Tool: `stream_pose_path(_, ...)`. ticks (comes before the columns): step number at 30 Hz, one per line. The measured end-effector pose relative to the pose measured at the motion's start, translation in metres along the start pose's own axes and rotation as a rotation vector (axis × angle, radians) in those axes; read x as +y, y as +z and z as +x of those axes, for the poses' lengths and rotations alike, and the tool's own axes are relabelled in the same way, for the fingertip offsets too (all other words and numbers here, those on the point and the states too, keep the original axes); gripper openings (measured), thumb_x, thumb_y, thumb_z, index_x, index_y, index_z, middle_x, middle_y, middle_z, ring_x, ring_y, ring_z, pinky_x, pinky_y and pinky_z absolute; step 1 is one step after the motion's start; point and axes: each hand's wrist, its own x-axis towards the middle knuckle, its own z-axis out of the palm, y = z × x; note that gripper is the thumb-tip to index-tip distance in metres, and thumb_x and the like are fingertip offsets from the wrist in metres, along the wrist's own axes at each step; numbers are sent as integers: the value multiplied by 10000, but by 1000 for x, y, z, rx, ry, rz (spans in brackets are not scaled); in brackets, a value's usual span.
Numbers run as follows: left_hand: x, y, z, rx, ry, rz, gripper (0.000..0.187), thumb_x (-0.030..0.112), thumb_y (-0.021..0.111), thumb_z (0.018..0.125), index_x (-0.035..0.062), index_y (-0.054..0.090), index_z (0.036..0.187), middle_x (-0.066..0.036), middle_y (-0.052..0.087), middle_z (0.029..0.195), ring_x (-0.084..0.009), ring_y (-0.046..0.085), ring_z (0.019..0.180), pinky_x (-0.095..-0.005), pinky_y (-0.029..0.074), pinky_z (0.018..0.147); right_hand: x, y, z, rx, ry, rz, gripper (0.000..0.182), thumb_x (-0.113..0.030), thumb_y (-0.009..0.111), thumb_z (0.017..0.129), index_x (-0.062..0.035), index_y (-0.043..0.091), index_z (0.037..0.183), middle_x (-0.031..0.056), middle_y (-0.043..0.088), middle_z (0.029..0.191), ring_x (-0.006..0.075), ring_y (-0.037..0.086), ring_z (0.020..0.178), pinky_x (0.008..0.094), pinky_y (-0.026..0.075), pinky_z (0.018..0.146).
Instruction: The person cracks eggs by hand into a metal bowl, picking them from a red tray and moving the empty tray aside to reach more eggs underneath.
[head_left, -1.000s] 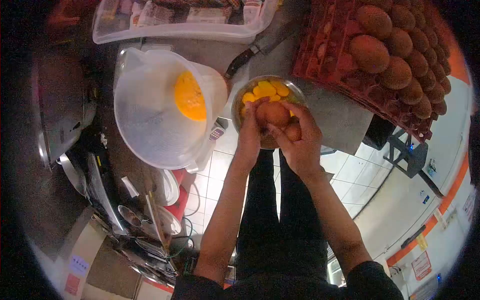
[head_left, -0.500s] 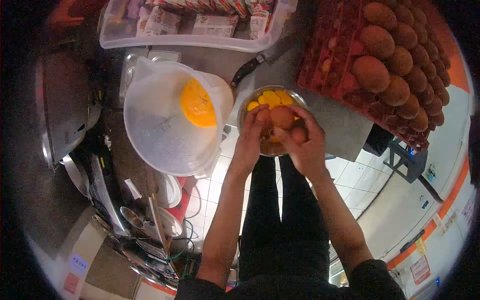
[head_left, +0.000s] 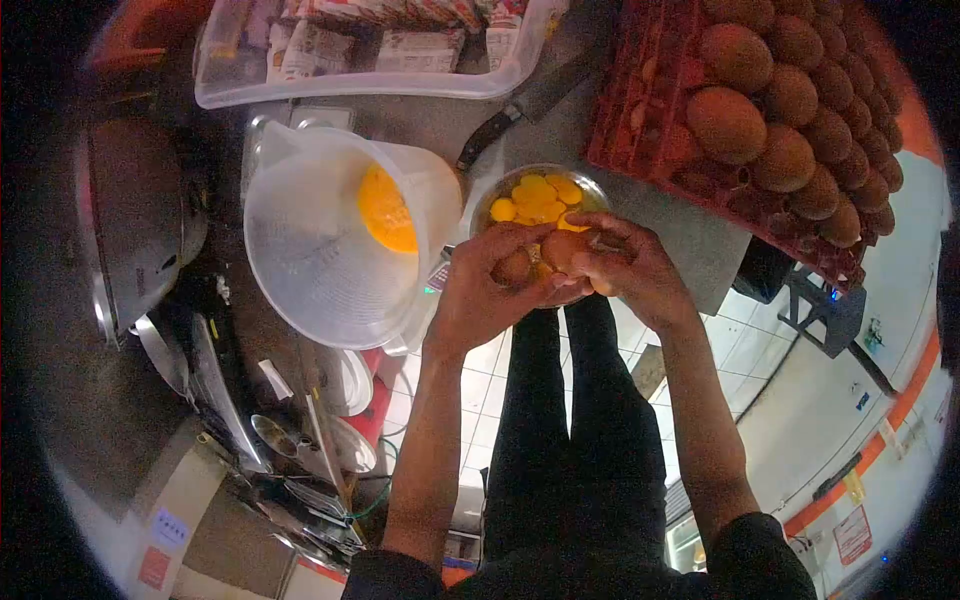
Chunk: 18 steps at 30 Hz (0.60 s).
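Close over the front of a metal bowl (head_left: 600, 192), both hands work with brown eggs. My left hand (head_left: 475, 290) is closed, its fingers curled round one egg (head_left: 513, 268). Another egg (head_left: 563, 252) sits in the grip of my right hand (head_left: 640, 272), with its fingertips and thumb pressed on the shell. Several yellow yolks (head_left: 538, 200) lie in the bowl behind the fingers. Left of the bowl a translucent plastic jug (head_left: 310, 250) leans over on its side in this view, with orange-yellow beaten egg (head_left: 385, 210) inside.
Red egg trays (head_left: 640, 130) stacked with brown eggs (head_left: 727, 125) stand at the right. A knife (head_left: 490, 138) lies behind the bowl. A clear plastic bin (head_left: 370, 85) of packets is at the back. Pans and utensils (head_left: 220, 400) crowd the lower left.
My hands have come closer together and lower over the bowl's front, uncovering more yolks. The egg between them has moved down a little. My left hand has turned and curled in.
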Motion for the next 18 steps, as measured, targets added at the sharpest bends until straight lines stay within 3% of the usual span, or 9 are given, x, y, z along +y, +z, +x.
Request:
stream_pose_path(3, -5, 2, -1, 0, -86, 106, 462, 182, 816, 739, 18, 671, 1146, -141, 714, 1019, -226, 682, 969, -354, 524, 905, 3, 2, -1, 71, -77, -226, 434, -244, 757, 837, -6, 622, 1173, 97, 668, 1055, 199, 669, 912, 299, 552, 828)
stream_pose_path(5, -6, 6, 2, 11, -121, 125, 440, 180, 806, 736, 14, 677, 1123, -140, 715, 1010, -230, 692, 939, -367, 547, 858, 8, 2, -2, 158, -277, -682, 463, -261, 774, 805, -24, 623, 1174, 136, 670, 1054, 262, 659, 975, 350, 527, 887)
stream_pose_path(9, -22, 17, 2, 95, -96, 48, 453, 203, 794, 734, 3, 676, 1123, -151, 719, 987, -242, 701, 931, -368, 551, 843, 4, 3, 0, 134, -254, -823, 481, -280, 759, 802, -34, 618, 1191, 188, 648, 1109, 332, 634, 1039, 402, 496, 929)
stream_pose_path(11, -29, 15, -1, -6, -70, 191, 489, 224, 760, 749, 57, 641, 1192, -191, 697, 1007, -336, 691, 924, -392, 546, 831, 13, 5, 0, 139, -405, -1006, 475, -281, 727, 815, -31, 596, 1197, 206, 630, 1112, 379, 627, 1010, 446, 503, 891)
stream_pose_path(14, -35, 22, -3, -20, -132, 324, 483, 238, 734, 765, 61, 639, 1204, -194, 691, 1029, -342, 688, 917, -404, 547, 828, 23, 2, 4, 105, -477, -1112, 472, -225, 748, 824, -8, 566, 1202, 187, 628, 1119, 346, 663, 977, 380, 550, 865)
stream_pose_path(18, -43, 30, -5, 54, -84, 327, 449, 253, 717, 775, 66, 655, 1178, -186, 692, 1021, -344, 685, 914, -418, 548, 825, 37, -1, 9, 128, -572, -1137, 482, -229, 752, 819, -9, 552, 1199, 184, 628, 1092, 352, 662, 978, 397, 558, 848)
